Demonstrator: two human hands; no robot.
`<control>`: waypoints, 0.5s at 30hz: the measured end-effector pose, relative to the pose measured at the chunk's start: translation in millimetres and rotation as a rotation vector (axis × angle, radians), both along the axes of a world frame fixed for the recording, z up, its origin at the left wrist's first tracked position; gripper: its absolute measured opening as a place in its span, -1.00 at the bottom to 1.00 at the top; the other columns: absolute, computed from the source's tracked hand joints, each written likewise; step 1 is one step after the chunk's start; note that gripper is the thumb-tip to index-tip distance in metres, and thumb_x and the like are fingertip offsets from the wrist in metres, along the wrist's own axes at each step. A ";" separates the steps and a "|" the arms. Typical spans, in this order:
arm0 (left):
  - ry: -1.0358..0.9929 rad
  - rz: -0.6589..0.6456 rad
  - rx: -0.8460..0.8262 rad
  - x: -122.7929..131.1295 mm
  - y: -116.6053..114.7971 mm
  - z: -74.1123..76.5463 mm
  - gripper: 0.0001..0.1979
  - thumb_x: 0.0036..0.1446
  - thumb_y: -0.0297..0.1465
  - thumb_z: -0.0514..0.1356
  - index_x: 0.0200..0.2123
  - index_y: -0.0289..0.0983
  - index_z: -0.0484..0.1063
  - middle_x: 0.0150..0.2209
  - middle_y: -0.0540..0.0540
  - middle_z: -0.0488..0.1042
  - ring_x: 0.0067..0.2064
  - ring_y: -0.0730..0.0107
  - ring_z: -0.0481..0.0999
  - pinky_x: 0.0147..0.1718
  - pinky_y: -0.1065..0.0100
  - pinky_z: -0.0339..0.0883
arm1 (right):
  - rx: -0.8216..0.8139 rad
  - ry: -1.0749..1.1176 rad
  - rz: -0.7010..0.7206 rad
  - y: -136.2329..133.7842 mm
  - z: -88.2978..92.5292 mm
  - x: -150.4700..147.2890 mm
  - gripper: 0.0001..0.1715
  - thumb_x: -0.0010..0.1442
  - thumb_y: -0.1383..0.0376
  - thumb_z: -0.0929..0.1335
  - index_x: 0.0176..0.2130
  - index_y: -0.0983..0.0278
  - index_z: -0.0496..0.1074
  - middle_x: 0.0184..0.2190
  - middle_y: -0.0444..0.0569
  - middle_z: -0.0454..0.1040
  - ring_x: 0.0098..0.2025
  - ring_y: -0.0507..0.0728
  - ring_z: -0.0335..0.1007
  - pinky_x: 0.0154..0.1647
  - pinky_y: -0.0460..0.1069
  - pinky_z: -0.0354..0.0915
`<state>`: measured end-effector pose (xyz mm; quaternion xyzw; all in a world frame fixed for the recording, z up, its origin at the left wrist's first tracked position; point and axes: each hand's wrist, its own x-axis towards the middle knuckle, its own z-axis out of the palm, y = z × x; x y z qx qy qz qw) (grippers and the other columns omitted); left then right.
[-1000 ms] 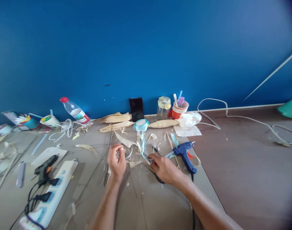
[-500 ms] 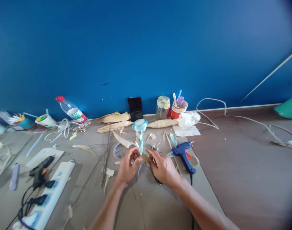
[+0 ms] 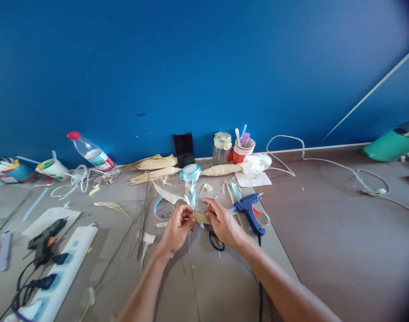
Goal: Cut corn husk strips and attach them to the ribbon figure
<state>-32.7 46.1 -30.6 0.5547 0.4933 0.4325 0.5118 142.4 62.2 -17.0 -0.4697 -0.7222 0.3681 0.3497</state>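
Observation:
A small tan strip that looks like dried corn husk [image 3: 200,218] is stretched between my two hands. My left hand [image 3: 180,229] pinches its left end between thumb and fingers. At the other end, my right hand [image 3: 225,225] has its fingers closed on the strip, with the thumb partly hidden. Just behind the hands stands a light blue ribbon piece [image 3: 193,195]; I cannot tell whether it is joined to the strip. A blue glue gun [image 3: 249,210] lies right of my right hand, and a black ring [image 3: 217,241] lies below it.
Thin wires [image 3: 144,219] and husk scraps lie to the left, beside a white power strip [image 3: 72,268]. Along the wall are a tilted bottle [image 3: 96,154], a phone [image 3: 184,150], a ribbon roll [image 3: 190,172], a jar [image 3: 221,150] and paper cups [image 3: 243,152]. A white cable [image 3: 335,160] runs right.
The view has turned slightly right, so things appear farther left. More of the tan strip shows between my hands, and the black ring has come into fuller view.

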 end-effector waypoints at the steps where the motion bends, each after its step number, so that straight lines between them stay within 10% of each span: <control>1: 0.006 0.003 0.010 -0.3 -0.2 1.0 -0.85 0.08 -0.40 0.14 -0.26 -0.25 0.22 -0.42 0.04 0.35 -0.49 0.52 0.37 -0.47 0.42 0.27 | -0.005 -0.003 0.005 0.8 -0.2 0.1 -0.58 0.18 0.44 0.16 0.04 0.35 0.26 -0.43 -0.07 0.45 -0.40 0.06 0.37 -0.34 -0.08 0.23; 15: 0.508 -0.368 0.319 0.3 -2.7 18.8 -0.76 0.09 -0.49 0.05 -0.30 -0.21 0.52 -0.29 -0.07 0.57 -0.25 0.34 0.51 -0.22 0.34 0.34 | 0.079 -0.517 0.119 -8.1 18.3 12.0 -0.59 0.19 0.41 0.18 0.03 0.30 0.31 -0.31 0.08 0.55 -0.29 0.16 0.47 -0.34 -0.06 0.18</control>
